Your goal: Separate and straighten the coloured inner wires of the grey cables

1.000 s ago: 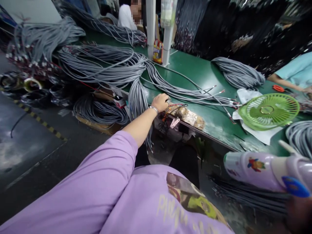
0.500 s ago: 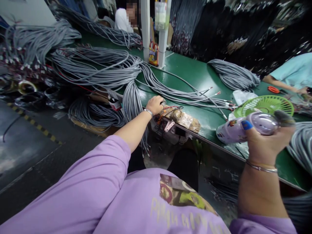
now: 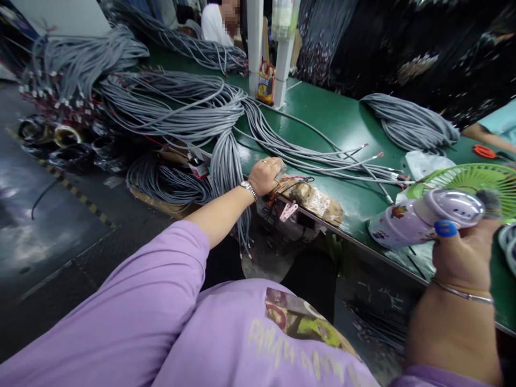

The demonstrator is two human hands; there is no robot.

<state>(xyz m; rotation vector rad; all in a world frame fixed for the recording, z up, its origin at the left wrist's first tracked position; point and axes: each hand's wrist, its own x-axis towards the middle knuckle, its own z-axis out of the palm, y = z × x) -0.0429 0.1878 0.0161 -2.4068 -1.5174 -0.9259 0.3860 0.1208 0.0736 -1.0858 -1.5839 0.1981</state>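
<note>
lilac bottle (image 3: 415, 220) swung over the table (image 3: 314, 115), long axis slanting, base leftward, right fingers (image 3: 445, 229) clasping it.

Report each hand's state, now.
Left hand: curled at the green table; whether it holds anything cannot be told.
Right hand: closed around the purple bottle.

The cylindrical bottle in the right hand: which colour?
The bottle is pale purple, as the head view shows.
</note>
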